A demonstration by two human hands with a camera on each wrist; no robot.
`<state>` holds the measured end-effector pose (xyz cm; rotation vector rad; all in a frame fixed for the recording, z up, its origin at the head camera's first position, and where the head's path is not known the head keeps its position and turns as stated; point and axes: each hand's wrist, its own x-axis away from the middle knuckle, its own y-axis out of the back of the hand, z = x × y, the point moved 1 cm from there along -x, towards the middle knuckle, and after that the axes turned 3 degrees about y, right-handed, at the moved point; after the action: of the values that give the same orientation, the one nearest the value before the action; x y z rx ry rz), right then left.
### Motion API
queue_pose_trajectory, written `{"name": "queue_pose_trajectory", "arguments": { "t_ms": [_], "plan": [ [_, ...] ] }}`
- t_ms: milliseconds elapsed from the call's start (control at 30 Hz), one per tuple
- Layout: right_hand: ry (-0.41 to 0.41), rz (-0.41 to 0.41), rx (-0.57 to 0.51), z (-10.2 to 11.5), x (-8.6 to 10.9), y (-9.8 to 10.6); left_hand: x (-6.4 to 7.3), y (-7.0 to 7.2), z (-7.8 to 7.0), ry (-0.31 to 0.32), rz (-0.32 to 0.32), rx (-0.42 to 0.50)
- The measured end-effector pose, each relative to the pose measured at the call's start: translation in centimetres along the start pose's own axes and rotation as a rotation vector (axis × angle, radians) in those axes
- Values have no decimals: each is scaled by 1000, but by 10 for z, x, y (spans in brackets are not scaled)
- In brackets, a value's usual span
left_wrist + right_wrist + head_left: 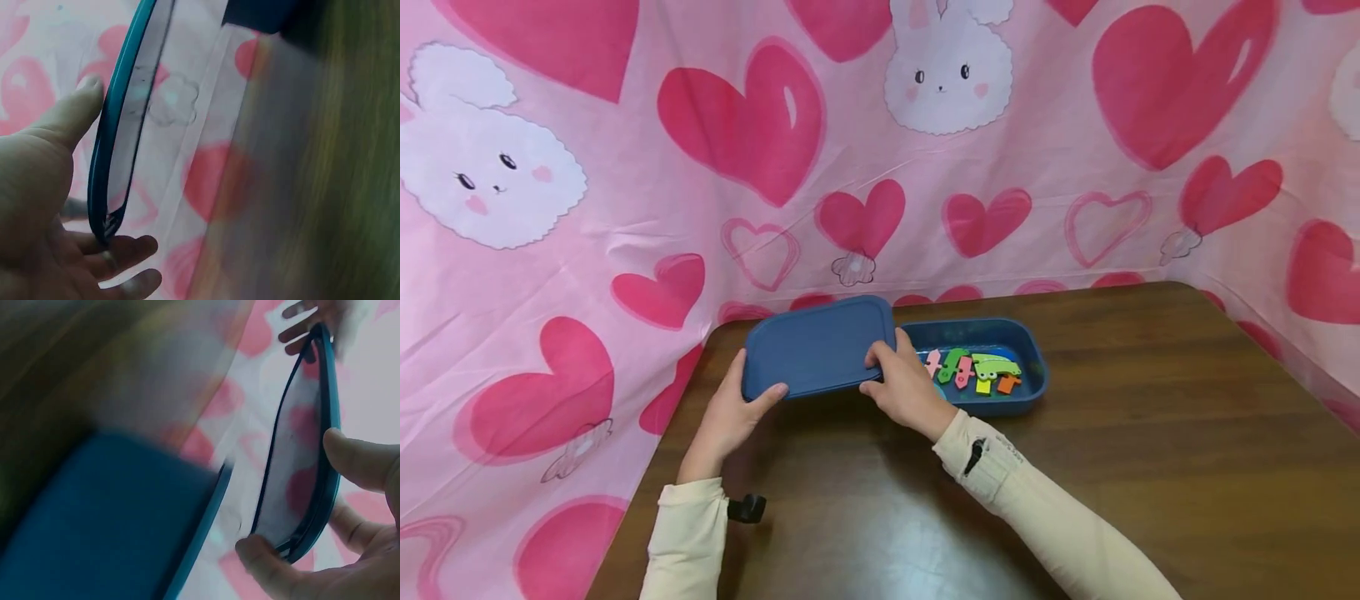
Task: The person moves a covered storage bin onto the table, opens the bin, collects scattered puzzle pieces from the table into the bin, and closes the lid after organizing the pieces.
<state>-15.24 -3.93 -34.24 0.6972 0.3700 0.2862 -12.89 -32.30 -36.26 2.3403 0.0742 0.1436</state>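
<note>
Both hands hold a blue rectangular lid (820, 346) with rounded corners, tilted over the far left part of the table. At its left end my left hand (730, 412) grips the edge, thumb on the near face and fingers behind. My right hand (910, 387) grips the lid's right end beside the box. A blue box (1000, 407) without its lid sits just right of this hand, holding several flat colored pieces, among them a light green one (996, 367) and an orange one (1008, 384). Both wrist views show the lid's rim (111, 131) nearly edge-on between thumb and fingers.
The brown wooden table (1112, 467) extends to the right and toward the front. A pink cloth (865, 150) with hearts and rabbits hangs behind and along both sides. A black strap (747, 508) is on the left wrist.
</note>
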Motion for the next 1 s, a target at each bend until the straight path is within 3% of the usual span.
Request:
{"name": "queue_pose_trajectory", "arguments": {
  "t_ms": [133, 267, 567, 833, 1000],
  "plan": [
    [-22, -34, -5, -20, 11, 26, -2, -18, -15, -71, 29, 6],
    [-33, -40, 11, -39, 24, 51, -1, -36, -31, -123, 7, -25],
    [-15, -52, 82, -82, 57, 94, 2, -76, -78, -199, 14, -4],
    [-51, -11, 149, -120, 81, 130, 5, -122, -113, -284, 53, -113],
    [-41, 9, 199, -134, 89, 141, 3, -138, -127, -299, 76, -169]
  ]
}}
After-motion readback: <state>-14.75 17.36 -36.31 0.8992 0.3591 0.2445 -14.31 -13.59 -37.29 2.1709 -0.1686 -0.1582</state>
